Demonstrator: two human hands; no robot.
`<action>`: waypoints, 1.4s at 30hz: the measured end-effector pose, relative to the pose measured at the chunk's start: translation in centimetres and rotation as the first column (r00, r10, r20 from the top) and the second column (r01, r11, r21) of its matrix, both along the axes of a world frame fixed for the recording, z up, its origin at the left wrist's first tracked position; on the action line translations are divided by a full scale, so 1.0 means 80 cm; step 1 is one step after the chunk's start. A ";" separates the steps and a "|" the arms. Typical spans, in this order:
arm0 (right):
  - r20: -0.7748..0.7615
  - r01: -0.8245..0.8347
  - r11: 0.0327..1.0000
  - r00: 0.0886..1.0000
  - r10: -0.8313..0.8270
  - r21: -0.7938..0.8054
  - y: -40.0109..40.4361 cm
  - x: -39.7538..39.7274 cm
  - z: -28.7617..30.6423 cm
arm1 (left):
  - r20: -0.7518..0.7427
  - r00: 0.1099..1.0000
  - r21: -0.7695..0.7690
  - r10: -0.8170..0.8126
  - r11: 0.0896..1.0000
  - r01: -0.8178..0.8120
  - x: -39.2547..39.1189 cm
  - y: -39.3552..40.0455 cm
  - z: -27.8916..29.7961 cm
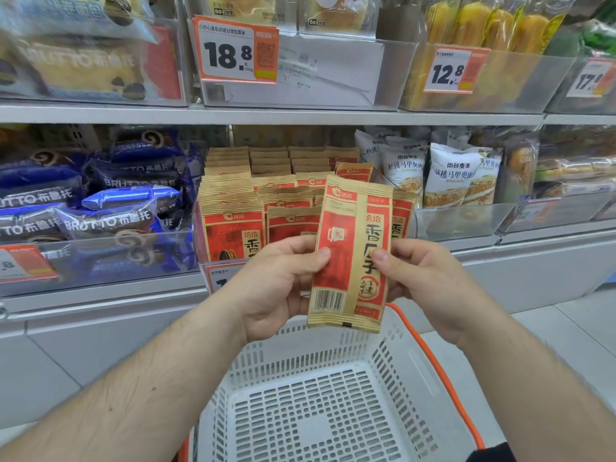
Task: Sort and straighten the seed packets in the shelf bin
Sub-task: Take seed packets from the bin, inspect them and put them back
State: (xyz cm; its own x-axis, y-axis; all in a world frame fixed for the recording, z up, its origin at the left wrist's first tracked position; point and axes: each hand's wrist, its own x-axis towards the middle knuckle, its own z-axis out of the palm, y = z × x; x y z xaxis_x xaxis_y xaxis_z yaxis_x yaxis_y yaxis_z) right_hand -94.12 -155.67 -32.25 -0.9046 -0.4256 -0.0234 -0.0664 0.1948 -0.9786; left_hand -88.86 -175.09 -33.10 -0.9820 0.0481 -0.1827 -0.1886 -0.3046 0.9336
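Seed packet point(350, 255) upright, pinched by left hand point(280, 288), right hand point(430, 288); lower bin packets hidden.

Both bare forearms are extended forward and raised, converging at the centre. The left hand point(276, 288) and the right hand point(430, 288) are held close together, thumbs uppermost and pressed forward, fingers curled behind in a pinch.

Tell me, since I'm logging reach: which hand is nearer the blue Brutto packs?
Left. The left hand grips the seed packet on the side toward the blue Brutto packs; the right hand grips its far side.
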 end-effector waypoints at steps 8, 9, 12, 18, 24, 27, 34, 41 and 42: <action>0.141 -0.235 0.972 0.962 0.234 -0.004 0.017 -0.004 0.000 | -0.004 0.999 0.104 0.037 0.994 -0.036 -0.005 -0.003 -0.003; 0.140 -0.242 0.970 0.960 0.241 -0.013 0.017 -0.004 0.000 | -0.002 0.999 0.107 0.034 0.994 -0.034 -0.005 -0.002 -0.004; 0.128 -0.256 0.966 0.958 0.258 -0.036 0.019 -0.004 0.001 | -0.003 1.000 0.116 0.023 0.993 -0.023 -0.005 -0.001 -0.004; 0.073 -0.212 0.977 0.975 0.210 0.034 0.014 0.002 0.007 | -0.032 0.999 0.015 0.025 1.000 -0.025 -0.005 -0.001 -0.003; -0.153 -0.119 0.882 0.966 0.209 0.455 -0.004 0.021 0.006 | -0.090 0.996 -0.271 0.026 0.961 -0.050 -0.003 0.006 -0.012; -0.153 -0.188 0.859 0.945 0.291 0.476 -0.004 0.023 0.008 | -0.085 0.996 -0.290 -0.015 0.957 -0.011 -0.002 0.010 -0.017; -0.314 -0.138 0.974 0.930 0.190 0.182 -0.007 0.022 0.003 | -0.093 0.991 -0.245 -0.100 0.967 0.074 -0.002 0.008 -0.016; -0.367 0.013 0.999 0.930 0.003 0.042 -0.019 0.024 -0.002 | -0.122 0.968 -0.279 -0.221 0.943 0.181 0.000 0.011 -0.019; -0.378 0.015 0.999 0.926 0.005 0.051 -0.022 0.025 -0.005 | -0.133 0.966 -0.279 -0.221 0.944 0.177 0.001 0.012 -0.019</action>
